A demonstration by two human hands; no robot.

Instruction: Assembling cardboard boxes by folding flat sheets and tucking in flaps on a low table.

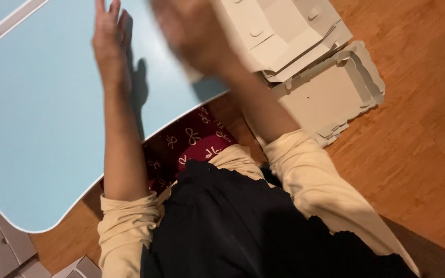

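Head view — left hand (110, 44) open, flat on the blue table (37, 128); right hand (191, 33) blurred — grip unclear — near white cardboard boxes (325, 87).

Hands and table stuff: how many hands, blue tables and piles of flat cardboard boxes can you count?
Hands: 2, the left hand flat on the table, the right hand blurred
Light blue table: 1
Piles of flat cardboard boxes: 2, one at the right, one at the lower left
Total: 5
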